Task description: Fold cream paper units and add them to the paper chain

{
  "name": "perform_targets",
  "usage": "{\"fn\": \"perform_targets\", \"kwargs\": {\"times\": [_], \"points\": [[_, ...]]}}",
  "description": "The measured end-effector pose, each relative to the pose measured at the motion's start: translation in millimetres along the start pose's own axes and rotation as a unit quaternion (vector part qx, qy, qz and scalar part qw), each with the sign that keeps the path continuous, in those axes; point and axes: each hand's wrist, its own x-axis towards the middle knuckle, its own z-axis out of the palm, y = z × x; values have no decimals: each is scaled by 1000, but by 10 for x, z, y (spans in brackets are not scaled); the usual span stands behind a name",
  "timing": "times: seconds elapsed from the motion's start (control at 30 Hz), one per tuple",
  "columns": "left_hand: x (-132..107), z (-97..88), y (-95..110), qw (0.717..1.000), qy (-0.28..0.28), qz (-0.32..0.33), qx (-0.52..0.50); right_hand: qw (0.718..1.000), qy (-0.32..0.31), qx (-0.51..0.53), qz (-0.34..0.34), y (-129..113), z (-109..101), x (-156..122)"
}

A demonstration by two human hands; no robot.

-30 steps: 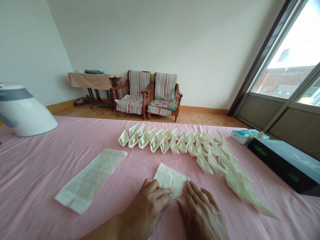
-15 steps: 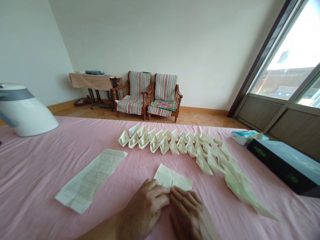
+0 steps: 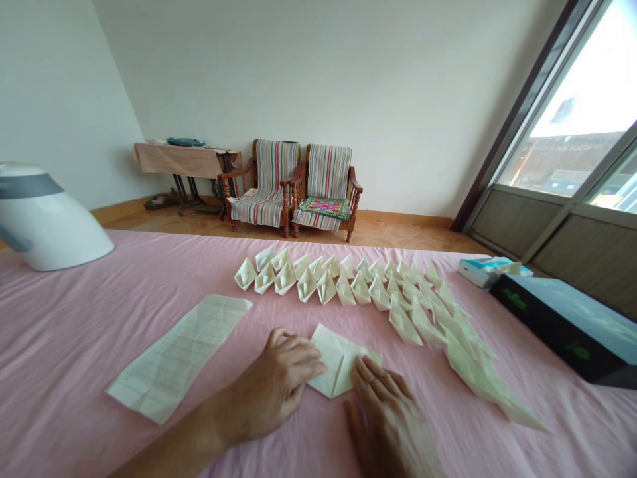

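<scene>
A folded piece of pale paper (image 3: 334,364) lies flat in front of me, with a crease running up from its near corner. My left hand (image 3: 279,378) rests at its left edge, fingertips touching the paper and fingers loosely bent. On the paper's right side lie the outstretched fingers of my right hand (image 3: 385,408), the thumb spread toward me. To the left is a flat, creased sheet of lined paper (image 3: 179,355). Beyond my hands, several folded paper boats (image 3: 326,287) stand in rows that curve toward me on the right.
A pink cloth (image 3: 64,345) covers the surface. At the left stands a white and grey jug (image 3: 62,222). A black box (image 3: 562,325) and a blue-and-white tissue pack (image 3: 482,271) sit at the right. Two wooden chairs (image 3: 326,186) are against the far wall.
My hands have moved apart from the paper's near corner, left hand to the left and right hand to the right. More of the folded paper and its near corner now shows.
</scene>
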Motion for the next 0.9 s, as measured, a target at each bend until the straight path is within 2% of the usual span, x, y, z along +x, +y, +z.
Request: {"fn": "perform_targets", "kwargs": {"times": [0.13, 0.2, 0.3, 0.43, 0.53, 0.63, 0.9], "points": [[9, 14, -37, 998, -11, 40, 44, 999, 9, 29, 18, -16, -28, 24], [15, 54, -63, 996, 2, 56, 71, 998, 8, 62, 32, -44, -50, 46], [22, 111, -82, 991, 29, 79, 101, 992, 3, 122, 10, -79, -75, 73], [11, 139, 22, 986, 20, 105, 125, 984, 6, 178, 7, -80, -73, 88], [-4, 153, 127, 987, 3, 127, 98, 977, 12, 209, 26, -69, -68, 97], [-9, 175, 136, 994, -3, 99, 37, 972, 15, 234, 30, -66, -76, 101], [37, 146, -85, 995, 1, -26, -97, 964, 19, 264, 8, -70, -105, 64]]}}
